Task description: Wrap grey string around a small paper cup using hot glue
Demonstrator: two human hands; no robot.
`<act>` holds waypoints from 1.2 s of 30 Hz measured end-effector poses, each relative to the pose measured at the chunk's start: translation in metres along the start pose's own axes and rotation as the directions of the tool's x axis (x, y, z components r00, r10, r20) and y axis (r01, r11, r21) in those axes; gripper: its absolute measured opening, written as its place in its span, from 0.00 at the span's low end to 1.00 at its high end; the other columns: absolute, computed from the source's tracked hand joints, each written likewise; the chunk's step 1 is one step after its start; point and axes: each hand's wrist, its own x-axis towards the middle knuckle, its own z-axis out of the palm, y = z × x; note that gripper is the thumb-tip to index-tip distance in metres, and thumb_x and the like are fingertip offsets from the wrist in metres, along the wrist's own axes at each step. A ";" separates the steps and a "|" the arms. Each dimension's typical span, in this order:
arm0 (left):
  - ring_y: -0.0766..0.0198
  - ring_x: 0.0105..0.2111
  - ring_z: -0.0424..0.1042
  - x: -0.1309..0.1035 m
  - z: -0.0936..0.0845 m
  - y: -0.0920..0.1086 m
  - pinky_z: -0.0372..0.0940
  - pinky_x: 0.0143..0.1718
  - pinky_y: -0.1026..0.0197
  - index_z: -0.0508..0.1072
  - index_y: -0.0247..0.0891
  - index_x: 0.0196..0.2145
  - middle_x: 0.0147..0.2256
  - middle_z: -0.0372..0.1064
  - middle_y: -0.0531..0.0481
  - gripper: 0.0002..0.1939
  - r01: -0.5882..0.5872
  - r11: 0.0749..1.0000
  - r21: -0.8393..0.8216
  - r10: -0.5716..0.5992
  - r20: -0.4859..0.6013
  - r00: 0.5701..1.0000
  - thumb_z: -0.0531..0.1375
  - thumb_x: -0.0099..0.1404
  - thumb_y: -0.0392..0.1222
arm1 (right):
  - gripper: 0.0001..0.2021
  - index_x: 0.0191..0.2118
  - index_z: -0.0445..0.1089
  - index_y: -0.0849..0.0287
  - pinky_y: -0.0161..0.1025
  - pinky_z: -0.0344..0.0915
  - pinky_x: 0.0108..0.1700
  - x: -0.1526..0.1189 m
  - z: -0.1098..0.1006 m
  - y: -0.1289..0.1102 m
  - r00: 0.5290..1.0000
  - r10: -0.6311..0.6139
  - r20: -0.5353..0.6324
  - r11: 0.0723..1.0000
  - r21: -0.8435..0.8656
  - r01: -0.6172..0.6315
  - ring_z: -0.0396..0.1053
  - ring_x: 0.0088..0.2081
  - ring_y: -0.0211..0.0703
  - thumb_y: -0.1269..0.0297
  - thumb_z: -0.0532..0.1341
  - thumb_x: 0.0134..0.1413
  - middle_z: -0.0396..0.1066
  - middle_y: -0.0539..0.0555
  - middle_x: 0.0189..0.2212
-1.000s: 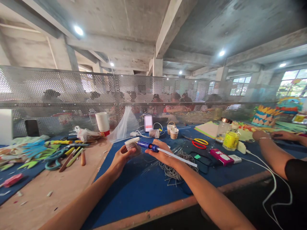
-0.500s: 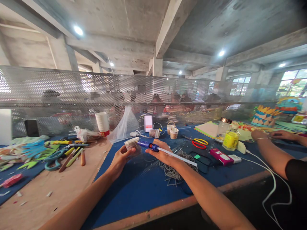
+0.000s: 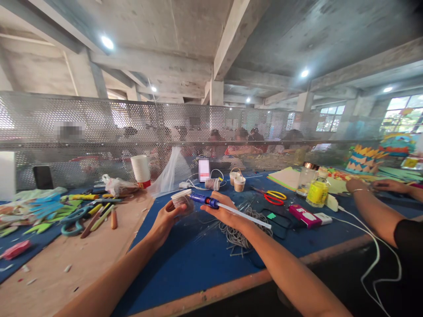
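My left hand [image 3: 168, 217] is closed around a small pale cup [image 3: 180, 198], its rim tilted up and its side partly hidden by my fingers. My right hand [image 3: 225, 214] grips a blue glue gun [image 3: 205, 200], from whose back end a long white glue stick [image 3: 251, 216] sticks out over my wrist. The gun's tip is right at the cup's side; whether they touch I cannot tell. Below my right forearm lies a tangled heap of grey cord [image 3: 235, 235] on the blue mat [image 3: 172, 268].
Scissors with red and yellow handles [image 3: 274, 198], a yellow bottle [image 3: 317, 191] and a magenta box [image 3: 304, 215] lie to the right, near another person's arm [image 3: 373, 215]. Two small cups [image 3: 238, 181] and a phone [image 3: 204, 171] stand behind. Blue-handled scissors [image 3: 73, 220] are at left.
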 end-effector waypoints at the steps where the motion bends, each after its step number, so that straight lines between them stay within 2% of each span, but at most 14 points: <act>1: 0.41 0.54 0.79 0.000 0.000 0.000 0.72 0.55 0.47 0.80 0.40 0.54 0.52 0.82 0.40 0.36 0.000 1.000 -0.007 0.000 0.000 1.000 0.77 0.50 0.56 | 0.20 0.30 0.66 0.56 0.35 0.56 0.33 0.000 0.000 0.000 1.000 0.002 0.000 1.000 0.001 -0.002 0.60 0.29 0.37 0.47 0.66 0.65 0.62 0.47 0.30; 22: 0.43 0.55 0.78 0.003 -0.004 -0.004 0.70 0.58 0.46 0.79 0.41 0.56 0.53 0.81 0.40 0.33 0.009 1.000 -0.027 -0.009 0.029 1.000 0.75 0.53 0.54 | 0.20 0.30 0.66 0.57 0.35 0.58 0.34 0.000 -0.003 0.002 1.000 0.007 -0.004 1.000 -0.021 -0.007 0.63 0.31 0.37 0.47 0.65 0.65 0.64 0.47 0.30; 26: 0.44 0.54 0.79 0.004 -0.004 -0.004 0.71 0.57 0.48 0.81 0.43 0.53 0.53 0.81 0.40 0.32 0.008 1.000 -0.028 -0.008 0.016 1.000 0.76 0.52 0.55 | 0.20 0.29 0.66 0.56 0.35 0.58 0.33 0.000 -0.005 0.000 1.000 0.009 -0.005 1.000 -0.027 -0.009 0.62 0.30 0.37 0.47 0.65 0.65 0.64 0.47 0.29; 32: 0.41 0.54 0.79 0.000 -0.001 0.001 0.72 0.55 0.46 0.81 0.40 0.54 0.53 0.81 0.39 0.35 -0.001 0.999 -0.038 0.002 0.029 1.000 0.76 0.50 0.56 | 0.20 0.29 0.64 0.56 0.35 0.56 0.33 0.000 -0.006 0.002 1.000 0.014 -0.001 1.000 -0.025 -0.014 0.61 0.30 0.37 0.48 0.65 0.66 0.63 0.47 0.29; 36: 0.44 0.53 0.80 0.001 -0.002 -0.001 0.70 0.58 0.46 0.81 0.42 0.53 0.52 0.81 0.40 0.31 0.011 0.999 -0.041 -0.009 0.035 0.999 0.76 0.53 0.55 | 0.21 0.29 0.63 0.56 0.35 0.55 0.33 0.001 -0.006 0.001 1.000 0.015 -0.007 1.000 -0.020 -0.016 0.61 0.30 0.37 0.47 0.65 0.65 0.63 0.46 0.29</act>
